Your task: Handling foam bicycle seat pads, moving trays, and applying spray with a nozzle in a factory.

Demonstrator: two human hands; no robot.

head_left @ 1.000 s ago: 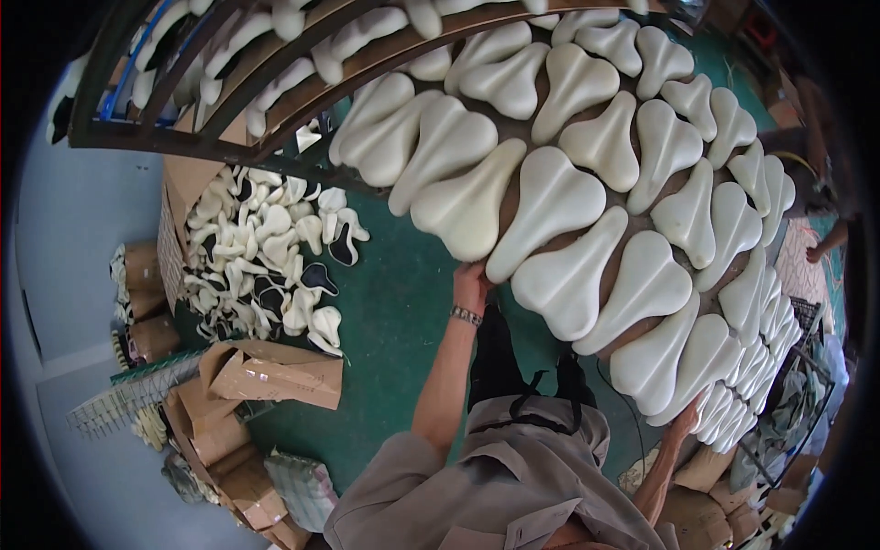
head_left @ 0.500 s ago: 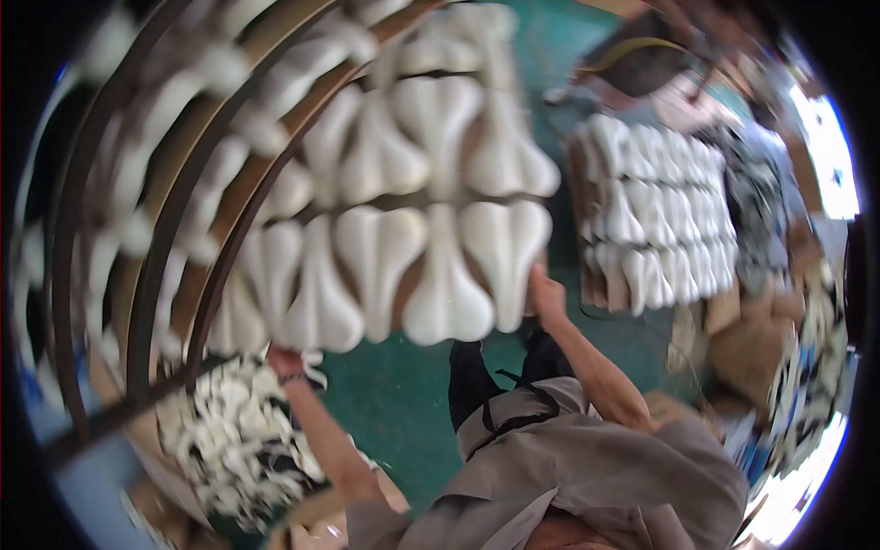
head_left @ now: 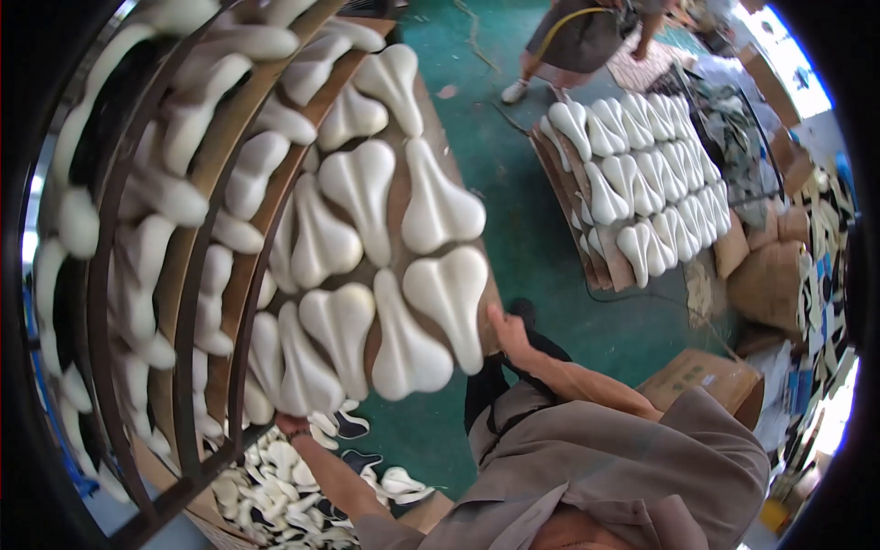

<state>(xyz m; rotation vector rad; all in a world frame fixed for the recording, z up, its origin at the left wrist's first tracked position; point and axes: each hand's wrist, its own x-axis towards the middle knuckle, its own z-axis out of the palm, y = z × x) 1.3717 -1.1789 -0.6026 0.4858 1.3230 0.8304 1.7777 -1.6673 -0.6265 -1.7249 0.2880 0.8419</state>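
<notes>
Board: a flat brown board (head_left: pixel 401 206) bears rows of white saddle-shaped pieces (head_left: pixel 446 302), and both hands are at its near side.
Board location: in front of the person, left part hidden behind the bars of a dark rack (head_left: pixel 188 489), right part outside them over the green floor (head_left: pixel 504 183).
Progress: judged partway; the left part is behind the bars, the right part projects, and neither hand is free of the board.
Board orientation: pieces upward; right edge runs away from the person, slanting left; the full long axis cannot be told, the left end being hidden.
Piece orientation: long axes mostly point away from the person; near-row neighbours alternate nose near, nose far.
Right grip: the right hand (head_left: pixel 515 341) pinches the board's near right corner.
Left grip: the left hand (head_left: pixel 293 426) is under the near edge beside the rack; finger closure cannot be told.
Surroundings: loose pile (head_left: pixel 293 486) below left; stacked loaded boards (head_left: pixel 561 197) at right; another person (head_left: pixel 573 37) beyond.
</notes>
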